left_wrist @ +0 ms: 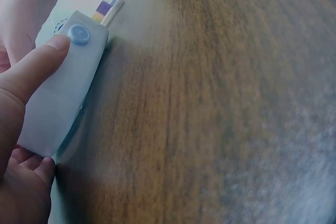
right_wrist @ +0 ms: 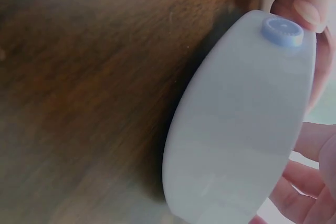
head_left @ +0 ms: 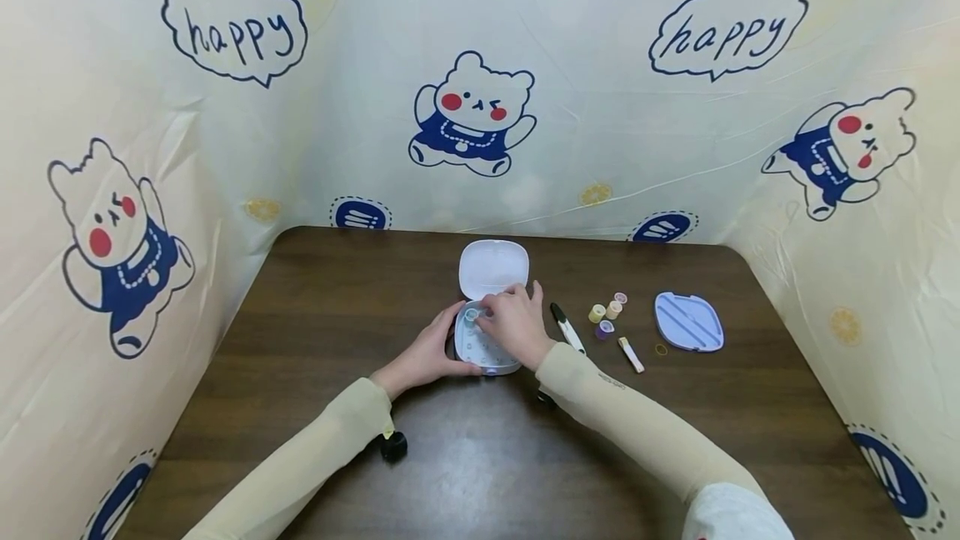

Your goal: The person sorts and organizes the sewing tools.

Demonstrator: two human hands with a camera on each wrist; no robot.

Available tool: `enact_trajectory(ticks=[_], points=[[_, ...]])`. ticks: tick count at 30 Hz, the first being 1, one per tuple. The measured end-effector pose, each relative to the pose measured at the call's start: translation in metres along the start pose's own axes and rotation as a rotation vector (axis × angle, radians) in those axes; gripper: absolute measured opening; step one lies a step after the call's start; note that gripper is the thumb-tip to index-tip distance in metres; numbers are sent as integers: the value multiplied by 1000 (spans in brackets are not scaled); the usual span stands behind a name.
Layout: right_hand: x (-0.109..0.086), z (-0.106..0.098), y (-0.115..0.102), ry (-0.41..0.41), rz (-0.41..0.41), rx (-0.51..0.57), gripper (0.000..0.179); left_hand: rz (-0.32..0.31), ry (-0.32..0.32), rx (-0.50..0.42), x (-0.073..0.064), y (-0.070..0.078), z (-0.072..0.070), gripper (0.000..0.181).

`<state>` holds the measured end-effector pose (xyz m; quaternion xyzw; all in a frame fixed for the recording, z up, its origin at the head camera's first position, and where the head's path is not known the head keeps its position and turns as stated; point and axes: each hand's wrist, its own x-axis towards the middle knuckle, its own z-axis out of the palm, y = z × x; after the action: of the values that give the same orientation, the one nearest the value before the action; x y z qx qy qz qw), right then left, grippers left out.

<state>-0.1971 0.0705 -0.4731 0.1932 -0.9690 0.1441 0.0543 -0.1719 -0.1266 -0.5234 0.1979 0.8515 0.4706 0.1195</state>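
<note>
A small white-and-lavender case (head_left: 487,354) stands with its lid (head_left: 493,269) tipped back. My left hand (head_left: 431,354) grips its left side, thumb along the front near the blue round button (left_wrist: 80,34). Over the case's inside, my right hand (head_left: 517,325) has its fingers curled down and pinches a small pale round piece, which looks like a thread spool (head_left: 471,315), at the back left. The right fingertips are partly hidden. In the right wrist view the case's outer wall (right_wrist: 236,114) fills the middle, with fingers at its edge.
Right of the case lie a black-and-white pen-like tool (head_left: 567,329), several thread spools (head_left: 605,329), a small white stick-like piece (head_left: 631,355) and a thin yellow ring (head_left: 661,349). Farther right is a lavender tray (head_left: 688,322) with a diagonal bar. All rest on the dark wooden table (head_left: 465,457).
</note>
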Motion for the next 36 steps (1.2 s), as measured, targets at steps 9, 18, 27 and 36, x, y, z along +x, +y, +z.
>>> enact_trajectory(ticks=[9, 18, 27, 36], points=[[-12, -15, 7, 16, 28, 106, 19, -1, -1, -5, 0, 0, 0, 120], [-26, -23, 24, 62, 25, 168, 21, -7, 0, 1, -1, 1, -1, 120], [-41, -27, 39, 121, 3, 216, 22, -43, 1, -6, -3, 3, 1, 122], [-51, -30, 55, 188, 8, 231, 18, -34, 11, -12, -2, 0, 2, 123]])
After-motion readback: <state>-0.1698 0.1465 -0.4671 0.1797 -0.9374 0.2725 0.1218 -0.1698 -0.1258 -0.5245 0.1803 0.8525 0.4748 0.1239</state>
